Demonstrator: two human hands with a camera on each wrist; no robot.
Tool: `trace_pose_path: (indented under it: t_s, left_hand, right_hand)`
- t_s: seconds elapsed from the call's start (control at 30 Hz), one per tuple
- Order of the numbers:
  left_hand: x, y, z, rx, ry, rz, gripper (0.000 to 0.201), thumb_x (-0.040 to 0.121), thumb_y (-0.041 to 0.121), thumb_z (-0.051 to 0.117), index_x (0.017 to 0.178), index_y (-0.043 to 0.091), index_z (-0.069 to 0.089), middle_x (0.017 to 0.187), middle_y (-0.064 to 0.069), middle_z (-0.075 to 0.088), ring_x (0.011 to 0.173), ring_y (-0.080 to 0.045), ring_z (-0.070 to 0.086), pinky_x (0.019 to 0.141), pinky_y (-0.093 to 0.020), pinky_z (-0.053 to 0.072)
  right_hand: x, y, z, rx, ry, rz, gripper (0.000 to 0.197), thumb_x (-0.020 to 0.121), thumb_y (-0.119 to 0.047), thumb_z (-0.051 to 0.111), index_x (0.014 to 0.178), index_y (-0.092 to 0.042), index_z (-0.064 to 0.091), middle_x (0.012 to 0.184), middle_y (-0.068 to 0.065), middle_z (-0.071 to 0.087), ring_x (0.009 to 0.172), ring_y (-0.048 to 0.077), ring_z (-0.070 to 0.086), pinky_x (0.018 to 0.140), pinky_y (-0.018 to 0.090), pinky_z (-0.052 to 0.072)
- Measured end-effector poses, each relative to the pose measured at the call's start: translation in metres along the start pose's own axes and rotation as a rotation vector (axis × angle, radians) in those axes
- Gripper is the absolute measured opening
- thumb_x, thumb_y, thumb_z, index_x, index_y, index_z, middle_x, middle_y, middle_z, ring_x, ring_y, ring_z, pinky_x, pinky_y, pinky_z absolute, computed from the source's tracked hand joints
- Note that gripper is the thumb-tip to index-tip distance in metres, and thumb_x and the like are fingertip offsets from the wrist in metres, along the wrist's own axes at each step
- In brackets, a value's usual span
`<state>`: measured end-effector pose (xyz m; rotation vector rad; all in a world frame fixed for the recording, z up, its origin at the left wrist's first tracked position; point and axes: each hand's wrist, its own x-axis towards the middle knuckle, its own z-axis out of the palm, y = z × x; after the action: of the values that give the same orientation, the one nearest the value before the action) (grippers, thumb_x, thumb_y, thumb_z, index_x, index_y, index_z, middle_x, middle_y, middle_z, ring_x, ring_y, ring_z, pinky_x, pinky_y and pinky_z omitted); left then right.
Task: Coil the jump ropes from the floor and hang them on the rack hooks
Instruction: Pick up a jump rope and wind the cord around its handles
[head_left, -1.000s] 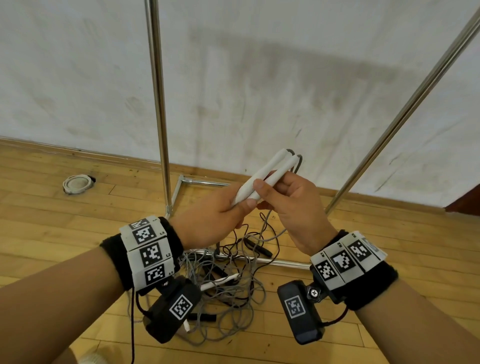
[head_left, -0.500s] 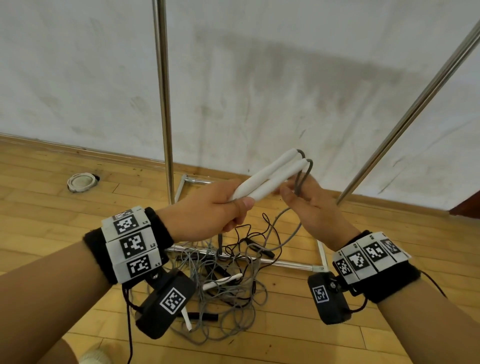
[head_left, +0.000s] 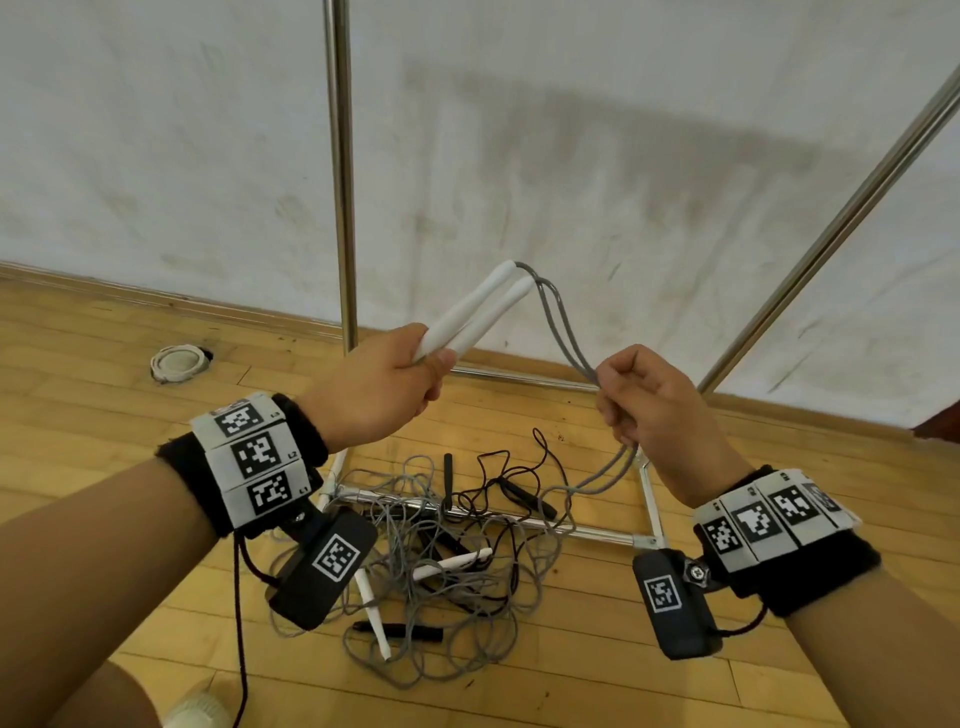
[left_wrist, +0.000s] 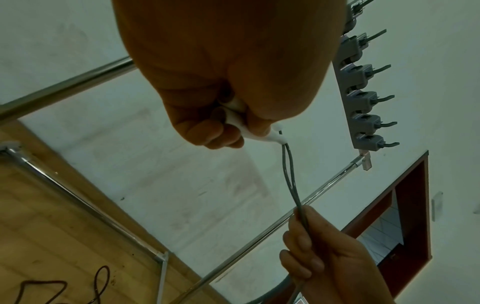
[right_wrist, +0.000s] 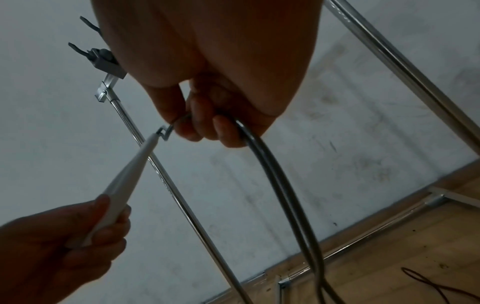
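Observation:
My left hand grips two white jump-rope handles side by side, their tips pointing up and right. Two grey cord strands run from the tips down to my right hand, whose fingers are curled round both strands; the cord then drops to the floor. The left wrist view shows the handles, the cord and a row of grey rack hooks overhead. The right wrist view shows the cord leaving my fist and a handle.
A tangle of grey and black ropes with white and black handles lies on the wooden floor over the rack's base bar. Chrome rack posts rise left and right. A coiled white rope lies by the wall.
My right hand has left the handles and slid down and right along the two grey strands. The left hand keeps the handles, now alone, and the hands are farther apart.

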<state>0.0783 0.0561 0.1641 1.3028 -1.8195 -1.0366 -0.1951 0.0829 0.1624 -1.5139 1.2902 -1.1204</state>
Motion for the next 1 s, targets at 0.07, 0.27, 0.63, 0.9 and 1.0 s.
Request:
trace_pose_path:
  t_s: [0.07, 0.27, 0.63, 0.9, 1.0]
  left_hand:
    - [0.001, -0.002, 0.002, 0.004, 0.021, -0.004, 0.02, 0.102, 0.035, 0.048, 0.092, 0.018, 0.054, 0.066, 0.007, 0.06, 0.051, -0.006, 0.052, 0.054, -0.029, 0.046]
    - [-0.002, 0.004, 0.021, -0.024, -0.049, 0.014, 0.018, 0.102, 0.034, 0.045, 0.095, 0.021, 0.054, 0.066, 0.007, 0.061, 0.052, -0.008, 0.056, 0.053, -0.027, 0.048]
    - [-0.014, 0.021, 0.038, -0.36, -0.312, -0.013, 0.017, 0.086, 0.026, 0.045, 0.092, 0.014, 0.055, 0.08, -0.011, 0.057, 0.065, -0.022, 0.05, 0.054, -0.03, 0.037]
    - [-0.018, 0.025, 0.041, -0.276, -0.308, 0.127, 0.036, 0.099, 0.045, 0.04, 0.091, 0.013, 0.055, 0.072, -0.004, 0.062, 0.058, -0.017, 0.052, 0.052, -0.024, 0.042]
    - [-0.017, 0.024, 0.038, -0.178, -0.266, 0.135, 0.036, 0.099, 0.045, 0.042, 0.087, 0.014, 0.056, 0.066, -0.002, 0.061, 0.055, -0.018, 0.055, 0.054, -0.033, 0.046]
  right_hand:
    - [-0.004, -0.005, 0.003, 0.044, -0.064, -0.026, 0.012, 0.098, -0.006, 0.053, 0.088, -0.009, 0.059, 0.064, 0.007, 0.06, 0.047, 0.013, 0.042, 0.046, 0.024, 0.036]
    - [-0.017, -0.01, 0.028, 0.233, -0.233, -0.04, 0.019, 0.091, 0.003, 0.059, 0.103, -0.007, 0.07, 0.087, 0.015, 0.068, 0.066, 0.019, 0.06, 0.053, 0.026, 0.046]
    - [-0.015, -0.007, 0.051, 0.365, -0.215, -0.041, 0.01, 0.079, -0.009, 0.07, 0.088, -0.012, 0.069, 0.081, 0.011, 0.074, 0.066, 0.017, 0.068, 0.056, 0.021, 0.051]
    - [-0.018, -0.008, 0.058, 0.324, -0.183, 0.013, 0.032, 0.077, -0.02, 0.073, 0.088, 0.009, 0.064, 0.07, 0.016, 0.07, 0.051, 0.016, 0.062, 0.045, 0.023, 0.048]
    - [-0.018, -0.007, 0.058, 0.197, -0.162, 0.011, 0.037, 0.075, -0.032, 0.074, 0.079, 0.003, 0.062, 0.059, 0.011, 0.066, 0.042, 0.015, 0.054, 0.04, 0.023, 0.043]
